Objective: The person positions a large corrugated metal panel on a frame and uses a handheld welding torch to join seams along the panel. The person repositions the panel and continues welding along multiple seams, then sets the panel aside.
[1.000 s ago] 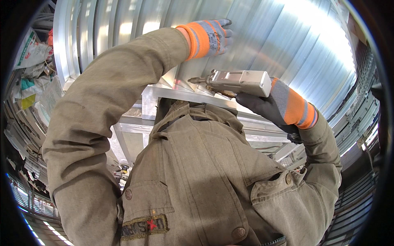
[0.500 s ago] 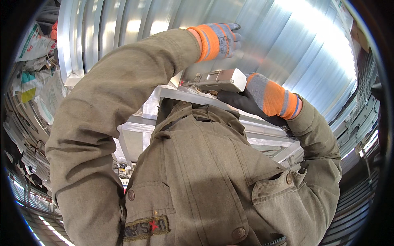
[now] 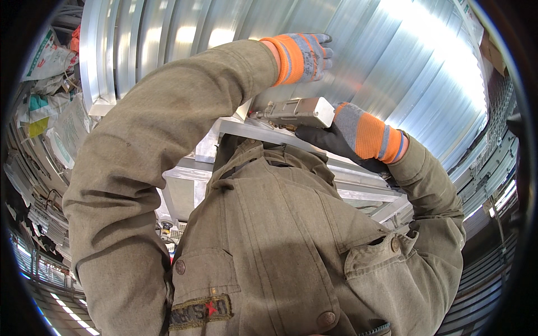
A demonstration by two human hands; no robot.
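Silver power tool (image 3: 300, 112) sits gripped in gloved right hand (image 3: 356, 133); long axis roughly sideways, nose (image 3: 262, 115) pointing left above metal frame (image 3: 252, 130). Left hand (image 3: 309, 57), gloved, apparently empty, lies beyond tool over ribbed metal panel (image 3: 370, 67); contact unclear.

Crumpled plastic bags (image 3: 43, 63) pile up at ten o'clock — long pale strips (image 3: 25, 173) lie stacked toward nine. Dark slats (image 3: 482, 280) run across four o'clock, while bright bars of light (image 3: 73, 315) cut the dimness at eight.
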